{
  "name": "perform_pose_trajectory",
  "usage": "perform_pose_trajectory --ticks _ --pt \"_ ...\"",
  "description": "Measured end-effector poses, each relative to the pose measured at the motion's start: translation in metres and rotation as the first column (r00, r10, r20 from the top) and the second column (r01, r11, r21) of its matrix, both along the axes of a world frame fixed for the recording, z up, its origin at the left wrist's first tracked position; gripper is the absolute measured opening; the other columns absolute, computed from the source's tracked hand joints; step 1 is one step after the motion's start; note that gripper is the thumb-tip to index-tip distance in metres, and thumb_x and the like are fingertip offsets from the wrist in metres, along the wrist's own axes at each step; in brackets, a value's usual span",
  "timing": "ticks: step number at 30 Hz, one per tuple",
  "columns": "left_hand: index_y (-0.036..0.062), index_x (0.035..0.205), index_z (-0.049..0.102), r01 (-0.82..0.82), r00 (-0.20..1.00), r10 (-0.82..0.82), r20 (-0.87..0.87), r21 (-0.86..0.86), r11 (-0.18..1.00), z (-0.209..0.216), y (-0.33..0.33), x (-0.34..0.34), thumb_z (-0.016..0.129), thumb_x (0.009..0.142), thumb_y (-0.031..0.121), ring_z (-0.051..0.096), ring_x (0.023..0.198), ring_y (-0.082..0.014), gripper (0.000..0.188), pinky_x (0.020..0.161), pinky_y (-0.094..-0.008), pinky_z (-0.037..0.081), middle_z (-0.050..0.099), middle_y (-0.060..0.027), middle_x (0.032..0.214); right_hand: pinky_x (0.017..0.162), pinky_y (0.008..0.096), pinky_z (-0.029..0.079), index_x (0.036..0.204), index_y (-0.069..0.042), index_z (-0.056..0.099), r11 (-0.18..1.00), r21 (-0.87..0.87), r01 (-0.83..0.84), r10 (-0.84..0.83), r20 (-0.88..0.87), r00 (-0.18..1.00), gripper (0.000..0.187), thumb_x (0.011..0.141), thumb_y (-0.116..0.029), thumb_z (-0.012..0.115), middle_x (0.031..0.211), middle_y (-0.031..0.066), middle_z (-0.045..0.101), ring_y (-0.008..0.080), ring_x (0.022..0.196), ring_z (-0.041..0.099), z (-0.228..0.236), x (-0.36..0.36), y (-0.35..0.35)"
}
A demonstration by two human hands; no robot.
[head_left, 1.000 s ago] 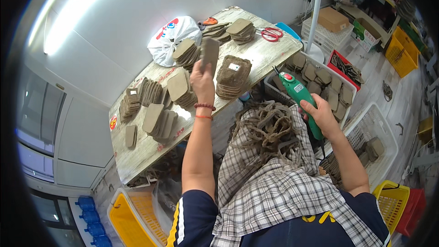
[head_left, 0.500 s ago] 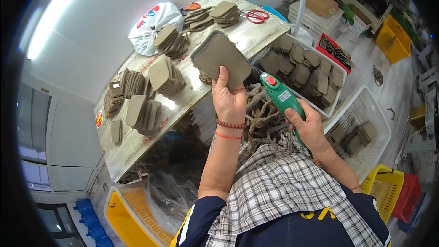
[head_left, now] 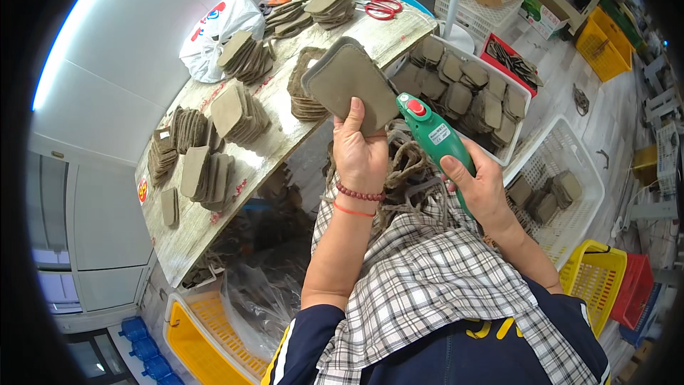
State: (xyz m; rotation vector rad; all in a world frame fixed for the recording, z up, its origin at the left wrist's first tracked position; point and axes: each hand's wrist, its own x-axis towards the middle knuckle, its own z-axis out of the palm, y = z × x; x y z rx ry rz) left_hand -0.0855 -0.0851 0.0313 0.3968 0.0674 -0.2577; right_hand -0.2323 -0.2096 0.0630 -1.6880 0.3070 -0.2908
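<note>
My left hand (head_left: 361,150) holds up a flat, brownish-grey pad (head_left: 350,75) with rounded corners, thumb on its face and fingers behind it. In my right hand (head_left: 481,185) is a green handheld power tool (head_left: 434,135) with a red button. Its narrow front end sits at the right edge of the pad; whether it touches cannot be made out. Behind the pad, a stack of similar pads (head_left: 305,93) stands on the table (head_left: 278,144). Loose strips of grey-brown trimmings (head_left: 406,164) lie in my lap, over a checked apron (head_left: 434,271).
Several pad stacks (head_left: 239,113), a white plastic bag (head_left: 222,39) and red-handled scissors (head_left: 383,8) are on the table. At right stand a white crate of pads (head_left: 467,100) and another white basket (head_left: 570,221). A yellow basket (head_left: 214,335) is at lower left.
The tool's front end has moved up and closer to the pad's right edge. The view has shifted a little, showing more of the stack behind the pad.
</note>
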Motion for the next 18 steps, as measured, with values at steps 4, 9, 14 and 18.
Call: perform_pose_trajectory --ticks 4,9,14,18 --pt "0.0074 0.122 0.05 0.065 0.997 -0.066 0.049 0.022 0.998 -0.005 0.0 -0.009 0.061 0.091 0.006 0.058 0.109 -0.0212 0.033 0.094 -0.0381 0.05 0.059 -0.0059 0.119 0.055 0.0216 0.043 0.117 0.001 0.057 1.0 0.025 0.008 -0.009 0.003 1.0 0.051 0.09 -0.041 0.064 0.072 -0.0002 0.057 0.0054 0.06 0.05 -0.001 0.003 -0.002" --pt "0.0063 0.122 0.05 0.137 0.99 -0.139 0.024 0.075 0.988 -0.012 0.002 -0.02 0.06 0.091 0.005 0.059 0.108 -0.0214 0.032 0.094 -0.0381 0.05 0.06 -0.0062 0.119 0.055 0.0214 0.043 0.116 0.001 0.058 1.0 0.016 0.018 -0.018 -0.005 1.0 0.049 0.09 -0.04 0.064 0.074 -0.0003 0.057 0.0053 0.06 0.05 0.007 0.005 -0.004" --pt "0.0051 0.122 0.052 0.229 0.97 -0.236 0.061 0.109 0.967 -0.019 0.014 -0.026 0.059 0.091 0.004 0.059 0.109 -0.0217 0.032 0.094 -0.0376 0.049 0.061 -0.0072 0.118 0.055 0.0212 0.044 0.114 0.001 0.058 0.998 0.057 0.001 -0.001 -0.004 1.0 0.047 0.09 -0.038 0.065 0.075 -0.0004 0.057 0.005 0.06 0.05 0.011 0.005 -0.01" --pt "0.0029 0.119 0.055 0.298 0.934 -0.33 0.134 0.215 0.93 -0.016 0.033 -0.018 0.06 0.09 0.002 0.061 0.105 -0.0205 0.03 0.091 -0.0361 0.05 0.063 -0.0087 0.116 0.056 0.0213 0.044 0.112 0.001 0.059 0.996 0.06 -0.062 0.067 -0.079 0.995 0.044 0.09 -0.037 0.065 0.076 -0.0004 0.057 0.0049 0.062 0.05 0.019 -0.002 -0.023"
